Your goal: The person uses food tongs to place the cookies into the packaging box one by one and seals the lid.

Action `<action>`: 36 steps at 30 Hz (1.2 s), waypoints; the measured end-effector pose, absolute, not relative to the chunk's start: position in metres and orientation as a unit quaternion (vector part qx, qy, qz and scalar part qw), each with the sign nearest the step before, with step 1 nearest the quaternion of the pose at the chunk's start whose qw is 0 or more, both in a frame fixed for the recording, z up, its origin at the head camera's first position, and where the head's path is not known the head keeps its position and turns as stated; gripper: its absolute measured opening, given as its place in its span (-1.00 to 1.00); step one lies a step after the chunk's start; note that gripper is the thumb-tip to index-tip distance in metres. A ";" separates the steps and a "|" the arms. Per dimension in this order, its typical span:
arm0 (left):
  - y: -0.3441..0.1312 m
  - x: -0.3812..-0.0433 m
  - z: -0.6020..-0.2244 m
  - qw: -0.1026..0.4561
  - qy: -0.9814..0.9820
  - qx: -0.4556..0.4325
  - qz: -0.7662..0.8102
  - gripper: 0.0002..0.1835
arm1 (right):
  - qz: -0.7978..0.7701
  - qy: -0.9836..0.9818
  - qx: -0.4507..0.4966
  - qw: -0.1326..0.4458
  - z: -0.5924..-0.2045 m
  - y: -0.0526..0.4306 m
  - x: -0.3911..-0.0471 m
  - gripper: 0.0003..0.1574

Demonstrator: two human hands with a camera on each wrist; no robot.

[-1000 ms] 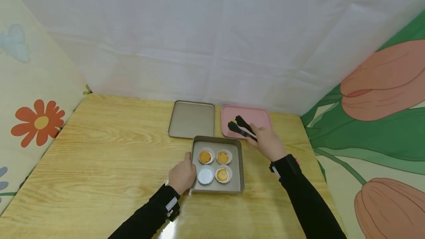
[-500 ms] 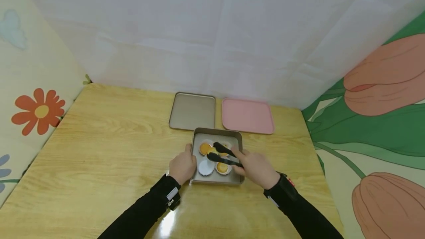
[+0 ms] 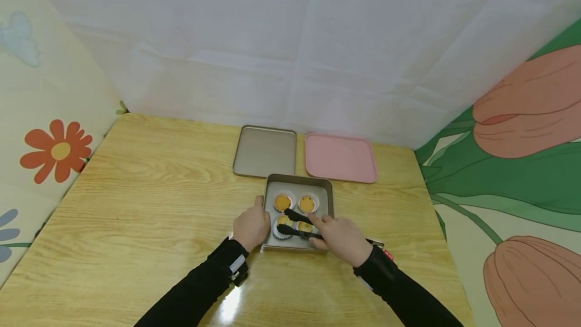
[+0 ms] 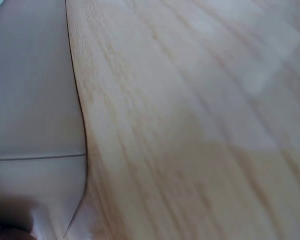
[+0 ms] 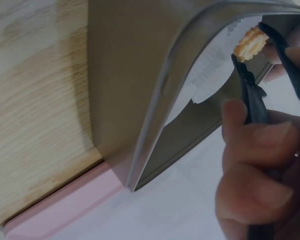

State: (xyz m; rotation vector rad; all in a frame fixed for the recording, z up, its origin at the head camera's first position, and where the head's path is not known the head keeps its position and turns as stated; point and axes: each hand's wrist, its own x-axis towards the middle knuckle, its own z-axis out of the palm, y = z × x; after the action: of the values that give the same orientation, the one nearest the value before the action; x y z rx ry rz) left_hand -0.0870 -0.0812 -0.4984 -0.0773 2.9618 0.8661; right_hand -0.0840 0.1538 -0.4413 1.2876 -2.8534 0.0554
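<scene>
A deep metal square baking pan (image 3: 321, 192) stands at the middle of the table. My left hand (image 3: 251, 227) holds its left wall; in the left wrist view the pan's outer side (image 4: 35, 90) fills the left edge, with only a sliver of finger showing. My right hand (image 3: 343, 240) grips black-tipped tongs (image 3: 299, 233) over the pan's front half. Between the tongs' tips is a small golden tart (image 5: 251, 44), at the front-left paper cup (image 3: 278, 234). Two tarts in cups sit in the back row; the front-right tart (image 3: 305, 226) is partly covered by the tongs.
Behind the pan lie a shallow metal tray (image 3: 265, 151) and a pink tray (image 3: 341, 158), side by side on the wooden table (image 3: 150, 206). A white sheet (image 3: 218, 54) hangs at the back. Printed panels stand left and right.
My right hand has brought the tongs from above the pink tray, left and toward me, carrying the tart to the front-left cup. My left hand has stayed at the pan.
</scene>
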 end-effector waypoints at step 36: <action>-0.081 -0.087 -0.499 0.028 0.959 -0.025 0.280 -0.55 | 0.006 -0.918 0.397 -0.003 -0.446 0.148 -0.083 -0.25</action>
State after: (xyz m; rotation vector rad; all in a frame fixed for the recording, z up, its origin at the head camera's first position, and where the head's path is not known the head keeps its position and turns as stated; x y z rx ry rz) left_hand -0.0874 -0.0812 -0.4989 -0.0771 2.9609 0.8628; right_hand -0.0829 0.1484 -0.4456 1.2484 -2.8894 0.0182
